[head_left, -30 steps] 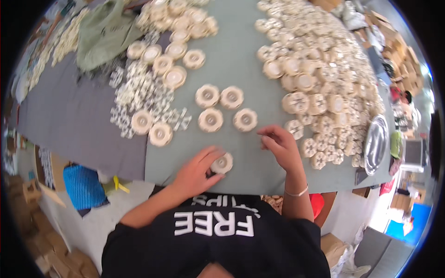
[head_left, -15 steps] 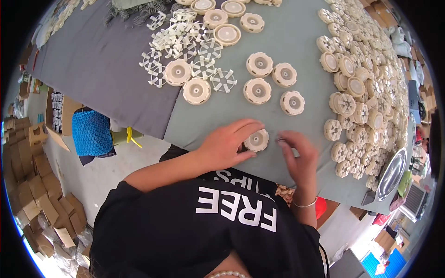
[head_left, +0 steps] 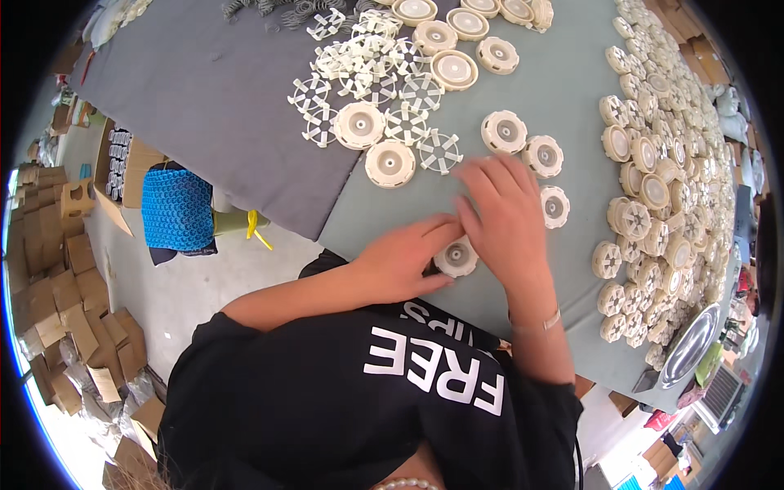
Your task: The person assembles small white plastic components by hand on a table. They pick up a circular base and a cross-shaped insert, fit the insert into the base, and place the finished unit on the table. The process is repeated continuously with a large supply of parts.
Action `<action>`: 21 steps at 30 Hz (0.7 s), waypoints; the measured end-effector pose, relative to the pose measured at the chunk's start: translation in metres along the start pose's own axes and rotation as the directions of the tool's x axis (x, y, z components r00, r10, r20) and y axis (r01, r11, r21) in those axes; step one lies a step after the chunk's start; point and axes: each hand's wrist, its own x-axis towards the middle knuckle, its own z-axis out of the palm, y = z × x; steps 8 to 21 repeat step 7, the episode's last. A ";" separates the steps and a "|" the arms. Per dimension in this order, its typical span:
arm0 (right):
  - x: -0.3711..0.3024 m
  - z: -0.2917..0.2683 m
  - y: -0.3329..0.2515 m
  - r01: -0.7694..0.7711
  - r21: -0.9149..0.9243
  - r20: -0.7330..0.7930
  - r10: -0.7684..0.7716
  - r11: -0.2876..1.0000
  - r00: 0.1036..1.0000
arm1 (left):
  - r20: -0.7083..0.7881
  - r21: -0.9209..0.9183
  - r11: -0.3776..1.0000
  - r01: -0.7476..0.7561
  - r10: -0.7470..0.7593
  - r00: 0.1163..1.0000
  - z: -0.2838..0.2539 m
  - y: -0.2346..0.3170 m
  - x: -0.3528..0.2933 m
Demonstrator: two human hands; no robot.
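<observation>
A round cream plastic cap with a recessed centre [head_left: 456,257] rests on the table near its front edge. My left hand [head_left: 400,257] is closed round its left side, index finger above and thumb below. My right hand [head_left: 506,216] is just above and right of that cap, its fingers stretched away from me and its thumb apart from them, near my left fingertips. What lies under its palm is hidden. Beyond and beside the right hand are three similar round caps [head_left: 504,131]. To their left are white spoked rings [head_left: 440,152] and two more caps [head_left: 390,163].
A large pile of cream round parts [head_left: 653,192] covers the table's right side. More caps [head_left: 455,70] and grey cords [head_left: 286,15] lie at the back. A shiny oval metal tray [head_left: 690,347] stands at front right. Left of the table are a blue-covered seat [head_left: 175,211] and cardboard boxes [head_left: 73,314].
My right hand has moved left and away from me, over the spot where another cap lay. My left hand keeps its hold on the cap. The whole view has shifted somewhat.
</observation>
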 end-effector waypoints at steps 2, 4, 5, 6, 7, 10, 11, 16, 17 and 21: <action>0.025 0.027 0.014 0.083 -0.066 0.018 -0.082 0.994 0.996 | -0.021 0.052 0.996 -0.079 0.080 0.997 -0.005 -0.001 -0.004; 0.035 0.038 0.020 0.157 -0.106 0.060 -0.151 0.982 0.987 | -0.035 0.066 0.995 -0.076 0.079 0.996 -0.008 0.000 -0.010; 0.037 0.037 0.022 0.177 -0.121 0.085 -0.167 0.977 0.982 | -0.036 0.069 0.995 -0.072 0.075 0.997 -0.008 0.000 -0.012; 0.038 0.036 0.023 0.207 -0.129 0.117 -0.192 0.970 0.974 | -0.047 0.068 0.996 -0.060 0.064 0.997 -0.007 -0.001 -0.015; 0.039 0.038 0.021 0.214 -0.123 0.119 -0.200 0.969 0.973 | -0.055 0.068 0.996 -0.054 0.058 0.997 -0.008 -0.002 -0.018; 0.039 0.038 0.021 0.214 -0.123 0.119 -0.200 0.969 0.973 | -0.055 0.068 0.996 -0.054 0.058 0.997 -0.008 -0.002 -0.018; 0.039 0.038 0.021 0.214 -0.123 0.119 -0.200 0.969 0.973 | -0.055 0.068 0.996 -0.054 0.058 0.997 -0.008 -0.002 -0.018; 0.039 0.038 0.021 0.214 -0.123 0.119 -0.200 0.969 0.973 | -0.055 0.068 0.996 -0.054 0.058 0.997 -0.008 -0.002 -0.018; 0.039 0.038 0.021 0.214 -0.123 0.119 -0.200 0.969 0.973 | -0.055 0.068 0.996 -0.054 0.058 0.997 -0.008 -0.002 -0.018; 0.039 0.038 0.021 0.214 -0.123 0.119 -0.200 0.969 0.973 | -0.055 0.068 0.996 -0.054 0.058 0.997 -0.008 -0.002 -0.018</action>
